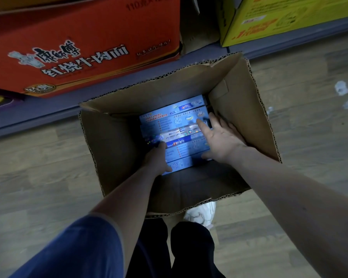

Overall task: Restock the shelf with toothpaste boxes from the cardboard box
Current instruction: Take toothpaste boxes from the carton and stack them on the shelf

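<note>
Both hands inside open brown cardboard box: right hand fingers spread flat on blue toothpaste boxes; left hand fingers curled over their left end, grip unclear

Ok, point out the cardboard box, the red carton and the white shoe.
cardboard box (pixel 247 109): head view, right inner wall.
red carton (pixel 84 47): head view, printed front face.
white shoe (pixel 201 214): head view, toe.

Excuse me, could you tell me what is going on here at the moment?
A person is reaching both hands into an open cardboard box on the floor. The left hand grips the near end of the blue toothpaste boxes packed inside, while the right hand lies spread on top. None has been lifted out yet.
</note>
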Motion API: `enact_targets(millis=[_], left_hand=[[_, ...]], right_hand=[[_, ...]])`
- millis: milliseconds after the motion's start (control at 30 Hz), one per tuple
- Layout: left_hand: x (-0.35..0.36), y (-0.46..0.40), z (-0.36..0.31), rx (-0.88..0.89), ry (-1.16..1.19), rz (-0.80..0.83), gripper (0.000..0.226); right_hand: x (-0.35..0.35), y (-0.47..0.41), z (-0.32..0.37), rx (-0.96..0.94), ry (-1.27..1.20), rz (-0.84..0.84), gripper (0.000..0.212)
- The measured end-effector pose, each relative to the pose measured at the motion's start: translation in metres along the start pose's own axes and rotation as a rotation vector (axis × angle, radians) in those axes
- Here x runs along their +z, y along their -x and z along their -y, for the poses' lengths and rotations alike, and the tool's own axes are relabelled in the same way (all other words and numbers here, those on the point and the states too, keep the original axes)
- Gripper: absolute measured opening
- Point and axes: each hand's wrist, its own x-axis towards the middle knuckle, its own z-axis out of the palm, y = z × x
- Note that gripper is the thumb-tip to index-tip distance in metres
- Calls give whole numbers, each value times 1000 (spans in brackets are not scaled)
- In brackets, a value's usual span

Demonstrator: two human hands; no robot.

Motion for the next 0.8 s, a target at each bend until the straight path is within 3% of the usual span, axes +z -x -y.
enact_targets(millis=[367, 500, 667, 800], left_hand=[[-5, -4, 1, -71, 344, -55, 44], [-7, -2, 2, -62, 314, -85, 43], [-8, 2, -1, -92, 232, -7, 68], [-11, 13, -6, -62, 325, -11, 48]], right_hand=[[-2, 2, 1, 3, -106, 45, 92], [-1, 1, 2, 2, -106, 47, 91], [0, 0, 3, -7, -78, 34, 89], [1, 2, 2, -12, -56, 18, 87]])
